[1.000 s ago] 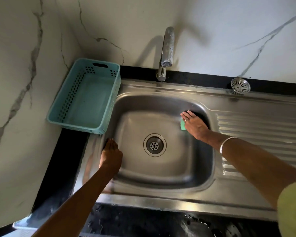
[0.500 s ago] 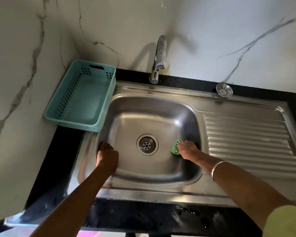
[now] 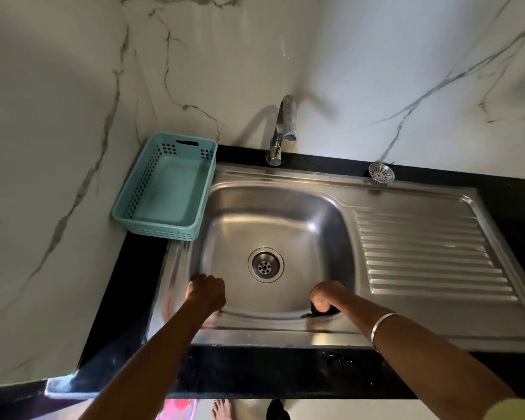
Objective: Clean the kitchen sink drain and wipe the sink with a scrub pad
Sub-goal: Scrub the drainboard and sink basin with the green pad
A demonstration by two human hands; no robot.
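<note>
A stainless steel sink [image 3: 285,204] has a round drain [image 3: 265,264] in the middle of its basin. My right hand [image 3: 326,295] is at the basin's near right corner, fingers curled round a scrub pad [image 3: 319,312] that shows only as a dark bit under the hand. My left hand [image 3: 206,291] rests on the basin's near left edge with fingers bent over the rim. The removed drain strainer [image 3: 381,172] lies on the black counter behind the drainboard.
A teal plastic basket [image 3: 167,189] stands on the counter left of the sink. The tap [image 3: 281,128] rises behind the basin against the marble wall. A ribbed drainboard [image 3: 431,256] lies to the right. Black counter edge [image 3: 255,371] runs along the front.
My right hand has dragged the pad from the basin's far right wall along the right side to the near right corner. The left hand has stayed on the left rim.
</note>
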